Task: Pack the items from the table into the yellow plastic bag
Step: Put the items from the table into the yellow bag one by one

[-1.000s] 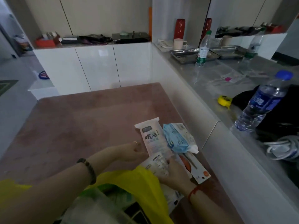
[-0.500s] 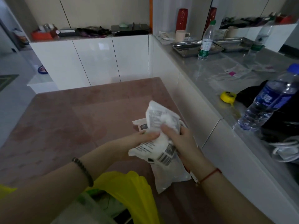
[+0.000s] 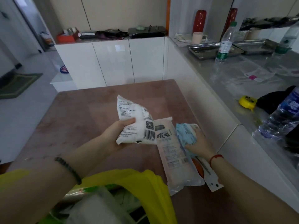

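My left hand [image 3: 117, 135] holds a white pouch with a barcode [image 3: 135, 123] up above the brown table [image 3: 80, 113]. My right hand [image 3: 199, 143] rests on a blue packet [image 3: 185, 132] at the table's right side, fingers curled over it. A long pale packet with printed characters [image 3: 174, 157] lies flat between the hands, and a flat white card pack with an orange picture [image 3: 205, 173] lies under my right wrist. The yellow plastic bag [image 3: 142, 188] gapes at the near edge, with packets inside it.
A grey counter [image 3: 226, 88] runs along the right with two water bottles [image 3: 224, 44] [image 3: 281, 120], metal trays [image 3: 203, 50], a yellow tape measure [image 3: 246, 101] and a black cloth. White cabinets [image 3: 113, 62] stand behind the table. Floor lies to the left.
The white pouch, lifted from the table by both hands, is now in my left hand alone. My right hand let go and dropped onto the blue packet.
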The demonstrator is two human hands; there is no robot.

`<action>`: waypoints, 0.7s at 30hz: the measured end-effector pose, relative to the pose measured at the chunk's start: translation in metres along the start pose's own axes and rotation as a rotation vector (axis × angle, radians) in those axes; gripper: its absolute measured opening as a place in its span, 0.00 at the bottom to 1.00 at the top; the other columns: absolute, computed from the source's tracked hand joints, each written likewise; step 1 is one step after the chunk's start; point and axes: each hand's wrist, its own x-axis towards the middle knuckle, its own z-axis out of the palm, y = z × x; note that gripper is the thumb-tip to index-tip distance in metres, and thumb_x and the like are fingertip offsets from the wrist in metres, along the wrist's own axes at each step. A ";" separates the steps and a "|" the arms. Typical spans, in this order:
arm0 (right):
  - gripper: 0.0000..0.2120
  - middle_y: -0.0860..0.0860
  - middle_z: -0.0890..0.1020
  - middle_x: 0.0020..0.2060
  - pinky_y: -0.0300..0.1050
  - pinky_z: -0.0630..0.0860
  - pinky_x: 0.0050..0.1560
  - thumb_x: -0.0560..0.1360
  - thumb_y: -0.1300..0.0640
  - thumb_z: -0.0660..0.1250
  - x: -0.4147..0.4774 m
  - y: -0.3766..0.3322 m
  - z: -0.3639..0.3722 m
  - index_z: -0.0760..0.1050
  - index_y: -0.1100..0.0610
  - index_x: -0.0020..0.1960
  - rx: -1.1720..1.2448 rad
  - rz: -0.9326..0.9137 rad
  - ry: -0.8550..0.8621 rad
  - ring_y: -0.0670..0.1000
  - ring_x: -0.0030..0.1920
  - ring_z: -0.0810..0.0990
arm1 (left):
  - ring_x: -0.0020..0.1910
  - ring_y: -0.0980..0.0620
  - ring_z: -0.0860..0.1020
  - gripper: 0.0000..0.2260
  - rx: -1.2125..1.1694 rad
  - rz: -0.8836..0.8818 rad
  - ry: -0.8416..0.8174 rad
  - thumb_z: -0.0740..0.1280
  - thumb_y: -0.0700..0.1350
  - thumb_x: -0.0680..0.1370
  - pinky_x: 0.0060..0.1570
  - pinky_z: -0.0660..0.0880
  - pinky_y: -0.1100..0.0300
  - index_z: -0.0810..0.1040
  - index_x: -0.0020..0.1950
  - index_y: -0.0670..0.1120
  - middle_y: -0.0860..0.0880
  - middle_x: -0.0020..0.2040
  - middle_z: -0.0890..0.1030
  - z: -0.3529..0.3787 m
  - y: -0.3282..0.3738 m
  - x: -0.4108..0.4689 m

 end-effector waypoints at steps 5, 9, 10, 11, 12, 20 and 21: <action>0.21 0.55 0.79 0.51 0.43 0.74 0.39 0.74 0.59 0.64 -0.043 -0.047 -0.052 0.68 0.63 0.65 0.782 0.206 0.130 0.55 0.43 0.77 | 0.34 0.51 0.85 0.06 -0.012 0.094 -0.001 0.63 0.42 0.75 0.38 0.81 0.54 0.77 0.49 0.43 0.47 0.38 0.86 -0.022 0.027 -0.039; 0.13 0.56 0.84 0.34 0.42 0.79 0.30 0.74 0.61 0.57 -0.114 -0.103 -0.095 0.78 0.64 0.51 1.290 0.152 -0.027 0.53 0.33 0.83 | 0.36 0.51 0.85 0.15 -0.005 0.181 -0.042 0.67 0.45 0.66 0.36 0.82 0.53 0.77 0.51 0.44 0.47 0.40 0.86 -0.033 0.039 -0.078; 0.14 0.54 0.86 0.34 0.40 0.80 0.31 0.71 0.61 0.58 -0.134 -0.119 -0.106 0.81 0.61 0.46 1.343 0.062 -0.106 0.51 0.33 0.84 | 0.36 0.51 0.85 0.15 -0.007 0.198 -0.053 0.67 0.46 0.66 0.34 0.82 0.55 0.77 0.51 0.44 0.48 0.40 0.86 -0.034 0.040 -0.089; 0.15 0.53 0.86 0.37 0.41 0.81 0.34 0.68 0.59 0.59 -0.155 -0.135 -0.117 0.84 0.59 0.43 1.396 -0.037 -0.191 0.50 0.36 0.85 | 0.36 0.51 0.85 0.16 -0.005 0.212 -0.065 0.67 0.47 0.66 0.33 0.82 0.57 0.77 0.51 0.45 0.48 0.40 0.86 -0.035 0.042 -0.100; 0.16 0.53 0.87 0.41 0.43 0.82 0.37 0.66 0.57 0.59 -0.177 -0.152 -0.128 0.85 0.57 0.42 1.445 -0.145 -0.272 0.50 0.40 0.85 | 0.36 0.52 0.85 0.15 0.011 0.228 -0.075 0.67 0.48 0.66 0.32 0.82 0.57 0.78 0.50 0.45 0.49 0.40 0.86 -0.037 0.043 -0.112; 0.14 0.59 0.84 0.48 0.46 0.79 0.55 0.70 0.61 0.63 -0.288 -0.256 -0.097 0.80 0.63 0.52 1.460 -0.462 -0.867 0.53 0.51 0.83 | 0.38 0.51 0.85 0.12 0.364 0.299 -0.103 0.70 0.41 0.66 0.34 0.82 0.58 0.79 0.48 0.46 0.48 0.39 0.86 -0.071 0.024 -0.202; 0.14 0.57 0.85 0.44 0.45 0.80 0.49 0.68 0.62 0.62 -0.295 -0.260 -0.084 0.81 0.62 0.50 1.398 -0.429 -0.789 0.52 0.46 0.84 | 0.35 0.52 0.85 0.10 0.409 0.297 -0.086 0.69 0.39 0.67 0.32 0.81 0.60 0.79 0.47 0.46 0.50 0.37 0.86 -0.075 0.018 -0.211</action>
